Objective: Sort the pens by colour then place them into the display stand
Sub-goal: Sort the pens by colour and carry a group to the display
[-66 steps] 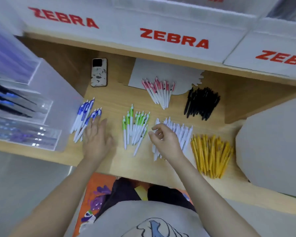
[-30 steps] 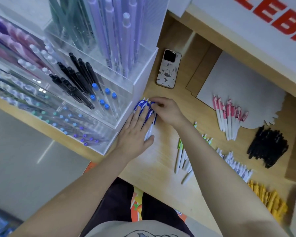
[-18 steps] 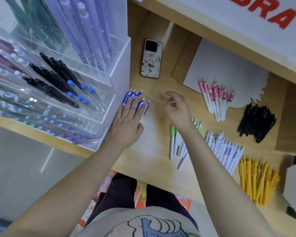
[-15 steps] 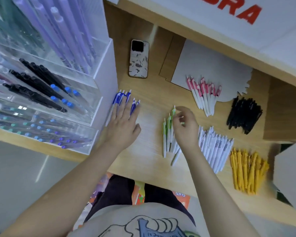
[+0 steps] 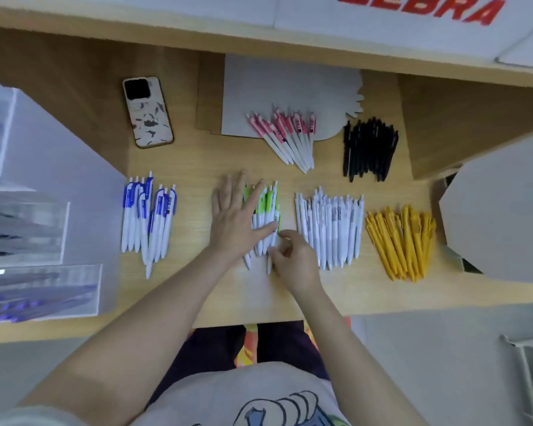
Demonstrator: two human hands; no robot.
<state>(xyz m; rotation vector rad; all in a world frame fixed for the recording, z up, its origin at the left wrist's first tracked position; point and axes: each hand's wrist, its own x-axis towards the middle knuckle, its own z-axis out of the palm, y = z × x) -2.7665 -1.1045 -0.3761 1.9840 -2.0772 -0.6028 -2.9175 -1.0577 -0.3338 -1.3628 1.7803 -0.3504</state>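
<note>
Your left hand (image 5: 234, 219) lies flat on the green pens (image 5: 266, 216); their long axis runs near-to-far; your right hand (image 5: 293, 259) pinches their near ends.

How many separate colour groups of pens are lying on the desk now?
6: blue pens at left, green pens under the left hand, white pens, yellow pens at right, pink pens and black pens behind.
</note>
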